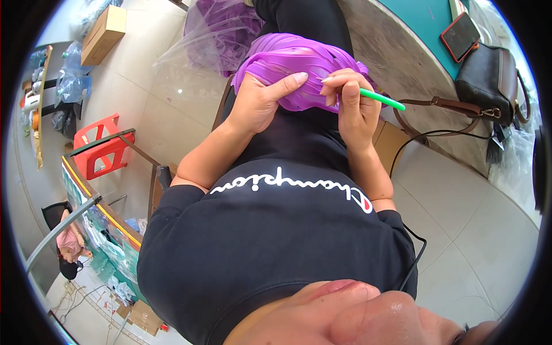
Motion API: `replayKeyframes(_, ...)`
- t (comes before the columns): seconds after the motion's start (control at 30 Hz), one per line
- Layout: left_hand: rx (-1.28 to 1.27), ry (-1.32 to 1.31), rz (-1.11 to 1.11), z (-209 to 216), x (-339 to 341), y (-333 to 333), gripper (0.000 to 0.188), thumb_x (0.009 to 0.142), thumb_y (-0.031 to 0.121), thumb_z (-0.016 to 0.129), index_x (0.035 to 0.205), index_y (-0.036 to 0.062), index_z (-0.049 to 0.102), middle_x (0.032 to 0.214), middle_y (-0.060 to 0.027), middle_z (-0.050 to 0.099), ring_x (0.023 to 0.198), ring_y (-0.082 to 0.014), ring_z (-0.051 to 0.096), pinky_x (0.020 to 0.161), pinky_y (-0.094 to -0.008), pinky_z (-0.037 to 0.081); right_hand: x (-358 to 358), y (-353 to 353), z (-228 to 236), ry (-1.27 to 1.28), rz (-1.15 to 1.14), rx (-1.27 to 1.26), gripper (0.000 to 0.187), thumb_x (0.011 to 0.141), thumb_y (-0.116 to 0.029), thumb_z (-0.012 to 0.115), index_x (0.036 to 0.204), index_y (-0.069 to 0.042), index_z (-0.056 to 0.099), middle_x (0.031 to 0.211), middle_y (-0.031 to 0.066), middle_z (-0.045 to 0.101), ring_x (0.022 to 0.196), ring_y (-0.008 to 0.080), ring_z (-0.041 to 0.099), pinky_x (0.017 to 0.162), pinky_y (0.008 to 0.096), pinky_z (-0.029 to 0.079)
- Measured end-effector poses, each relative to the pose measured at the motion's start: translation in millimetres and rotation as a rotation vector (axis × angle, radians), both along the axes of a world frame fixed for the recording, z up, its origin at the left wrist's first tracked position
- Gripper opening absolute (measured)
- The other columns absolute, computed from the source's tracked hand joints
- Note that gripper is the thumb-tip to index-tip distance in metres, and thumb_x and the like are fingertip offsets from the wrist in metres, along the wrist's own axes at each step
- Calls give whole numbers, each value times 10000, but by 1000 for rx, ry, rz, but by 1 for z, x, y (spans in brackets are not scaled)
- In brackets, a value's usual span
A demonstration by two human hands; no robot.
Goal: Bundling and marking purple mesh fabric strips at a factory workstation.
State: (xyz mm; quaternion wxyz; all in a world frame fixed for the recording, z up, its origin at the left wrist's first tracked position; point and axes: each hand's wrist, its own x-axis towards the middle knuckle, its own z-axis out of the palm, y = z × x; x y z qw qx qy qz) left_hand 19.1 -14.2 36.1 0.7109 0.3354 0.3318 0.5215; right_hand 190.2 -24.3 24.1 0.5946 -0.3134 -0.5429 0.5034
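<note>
A thick bundle of glossy purple strips (284,56), soft and rubbery-looking, lies across my lap. My left hand (260,102) is closed on its near left edge, with the thumb pressed on top of the strips. In my right hand (355,106) a slim green rod-shaped tool (384,99) is pinched like a pen. Its rounded green end sticks out to the right; its working tip is hidden by my fingers and the strips. The fingertips of my right hand are against the purple bundle, close to my left thumb.
Beyond my lap is a clear plastic bag (201,40) of more purple pieces. To the right stands a green-topped table (422,26) with a phone (460,37) and a black handbag (489,80). A red stool (103,146) and a cardboard box (103,35) are left. Another person (70,244) sits farther off.
</note>
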Motion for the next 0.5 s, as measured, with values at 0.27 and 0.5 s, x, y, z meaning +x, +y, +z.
replayKeyframes(0.27, 16, 17, -27, 3, 1, -3, 245, 880, 19, 636, 1122, -8, 613, 1012, -58, 671, 929, -139, 630, 848, -288, 496, -2, 3, 0, -64, -19, -43, 365, 1022, -273, 440, 901, 22, 619, 842, 84, 603, 627, 84, 473, 577, 214, 365)
replayKeyframes(0.5, 11, 44, 16, 1, 2, -4, 237, 877, 16, 641, 1112, -10, 623, 1007, -55, 671, 922, -134, 629, 842, -284, 496, -6, 3, 1, -54, -42, -46, 366, 1022, -275, 443, 893, 15, 625, 832, 70, 604, 625, 77, 468, 569, 210, 357)
